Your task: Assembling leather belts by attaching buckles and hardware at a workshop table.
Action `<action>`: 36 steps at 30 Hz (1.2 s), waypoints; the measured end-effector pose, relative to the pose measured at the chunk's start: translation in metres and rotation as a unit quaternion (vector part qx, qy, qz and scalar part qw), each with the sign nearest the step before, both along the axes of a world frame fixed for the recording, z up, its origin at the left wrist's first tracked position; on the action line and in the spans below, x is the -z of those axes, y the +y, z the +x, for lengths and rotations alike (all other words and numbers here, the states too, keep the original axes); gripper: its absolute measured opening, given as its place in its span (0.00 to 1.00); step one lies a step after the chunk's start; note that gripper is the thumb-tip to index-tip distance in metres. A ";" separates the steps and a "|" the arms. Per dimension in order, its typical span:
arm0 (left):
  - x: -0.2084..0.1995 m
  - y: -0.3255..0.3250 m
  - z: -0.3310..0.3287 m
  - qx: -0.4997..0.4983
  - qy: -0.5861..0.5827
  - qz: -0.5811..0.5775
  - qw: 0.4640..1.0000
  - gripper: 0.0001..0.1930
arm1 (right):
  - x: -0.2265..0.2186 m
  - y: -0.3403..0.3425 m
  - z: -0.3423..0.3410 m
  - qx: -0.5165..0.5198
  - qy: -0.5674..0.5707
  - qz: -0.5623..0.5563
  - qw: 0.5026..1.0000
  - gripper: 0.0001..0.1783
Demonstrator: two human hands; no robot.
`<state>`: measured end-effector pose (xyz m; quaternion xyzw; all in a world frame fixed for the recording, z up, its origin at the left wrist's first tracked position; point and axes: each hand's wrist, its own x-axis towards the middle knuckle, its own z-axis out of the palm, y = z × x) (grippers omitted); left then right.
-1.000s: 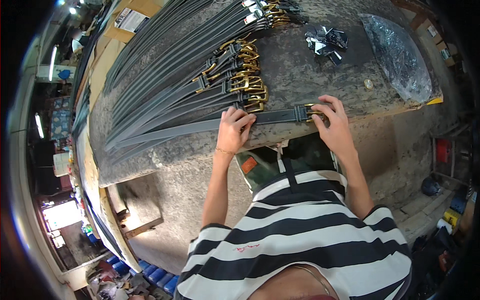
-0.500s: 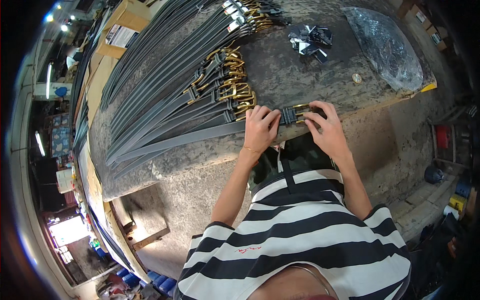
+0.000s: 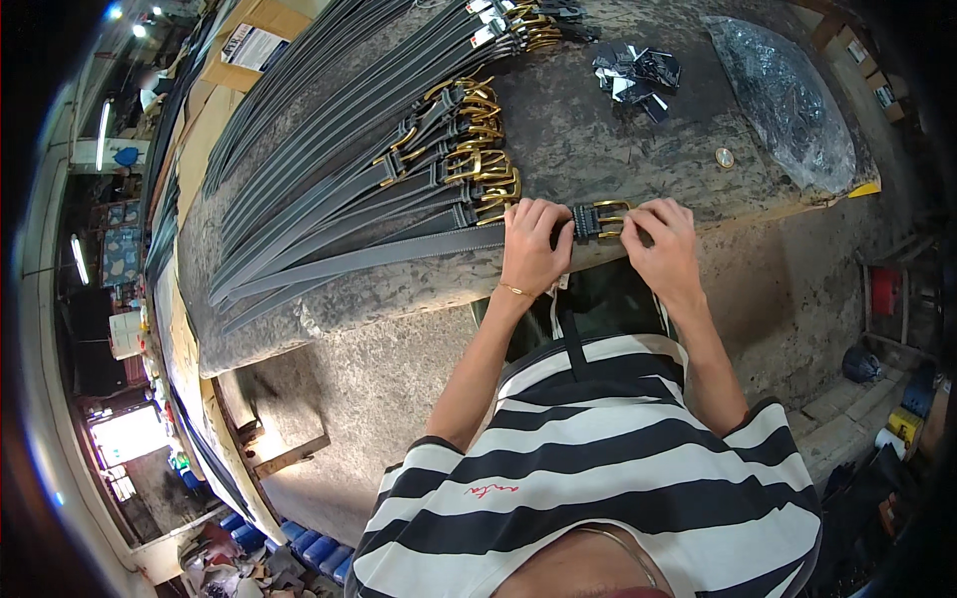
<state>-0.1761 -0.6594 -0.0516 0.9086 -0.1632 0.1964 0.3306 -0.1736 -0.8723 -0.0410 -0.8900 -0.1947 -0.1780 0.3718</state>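
A dark grey belt (image 3: 419,245) with a gold buckle (image 3: 615,206) lies along the front edge of the table. My left hand (image 3: 535,249) is closed round the strap just left of the buckle, thumb toward the dark loops (image 3: 586,221). At the buckle's right end, my right hand (image 3: 664,251) is closed, with curled fingers and thumb gripping the gold frame; its fingertips partly hide that end. Beside and beyond this belt, several similar belts (image 3: 329,204) lie fanned out, their gold buckles (image 3: 485,164) bunched just beyond my left hand.
Farther back are more belts with white tags (image 3: 488,30). A heap of small dark cards (image 3: 638,75), a round disc (image 3: 725,157) and a clear plastic bag (image 3: 783,110) lie on the table (image 3: 558,130). A cardboard box (image 3: 249,50) stands at the far left.
My right fingers, stretched over the buckle's end before, are now more curled against it. My left hand still grips the strap. The whole view has shifted slightly.
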 end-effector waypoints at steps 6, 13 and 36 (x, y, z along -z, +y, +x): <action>0.002 0.004 0.003 0.031 0.005 0.000 1.000 0.06 | -0.020 0.007 0.006 0.005 0.020 0.029 0.999 0.13; 0.004 0.003 0.006 0.035 0.013 -0.029 0.999 0.05 | -0.004 0.002 0.018 -0.033 -0.018 -0.095 0.995 0.15; -0.002 -0.001 -0.005 0.139 -0.043 0.130 0.981 0.25 | -0.028 0.005 0.001 -0.022 0.046 -0.263 0.963 0.13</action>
